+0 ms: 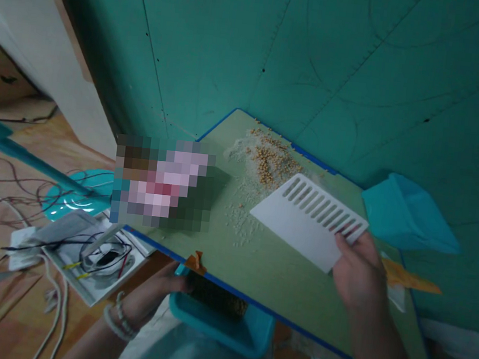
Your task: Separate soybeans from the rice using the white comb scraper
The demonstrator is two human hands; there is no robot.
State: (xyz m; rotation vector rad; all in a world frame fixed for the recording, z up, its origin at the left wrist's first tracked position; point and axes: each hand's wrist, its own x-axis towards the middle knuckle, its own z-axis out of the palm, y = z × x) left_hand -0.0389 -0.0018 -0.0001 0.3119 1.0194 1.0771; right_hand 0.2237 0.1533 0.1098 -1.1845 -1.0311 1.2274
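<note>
My right hand [358,272] grips a white plastic card with a row of slots [308,218] by its near corner, holding it flat over a green table top [256,261]. A heap of small tan grains [273,160] and a thinner scatter of pale grains [240,214] lie on the table just beyond the card. My left hand [163,288], a beaded band at its wrist, holds a teal tray [224,321] against the table's near edge, below the surface. Dark contents sit in the tray.
A teal scoop-shaped container [407,211] rests at the table's right side, with an orange scrap [409,277] near it. A blurred-out patch covers the table's left part. Cables, papers and a teal stand base [78,200] lie on the floor at the left. Teal wall panels rise behind.
</note>
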